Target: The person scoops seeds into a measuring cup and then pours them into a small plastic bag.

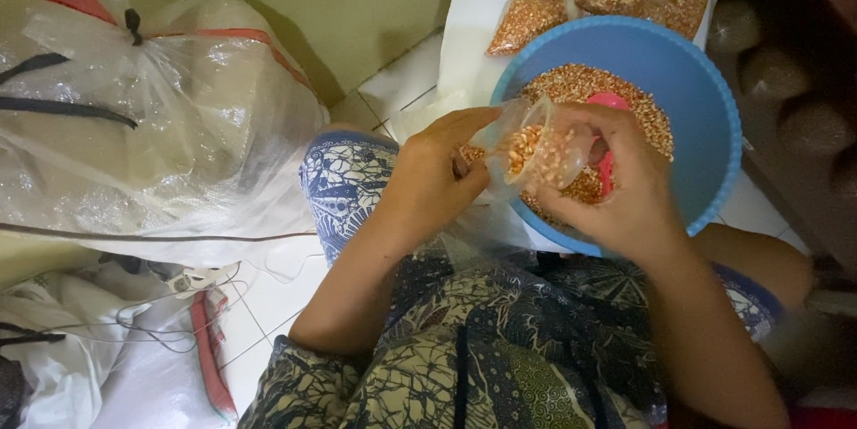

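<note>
While the left hand (437, 181) gripped a small clear plastic bag of yellow kernels (536, 150), the right hand (625, 188) closed around it, over the round blue plastic basin (705, 99).

Viewpoint: one camera on the person's head, no second view.
Direction: steeply down over the lap, toward the tiled floor (406, 81) and blue bowl (705, 81).
Nearness: close, hands fill the middle.
</note>
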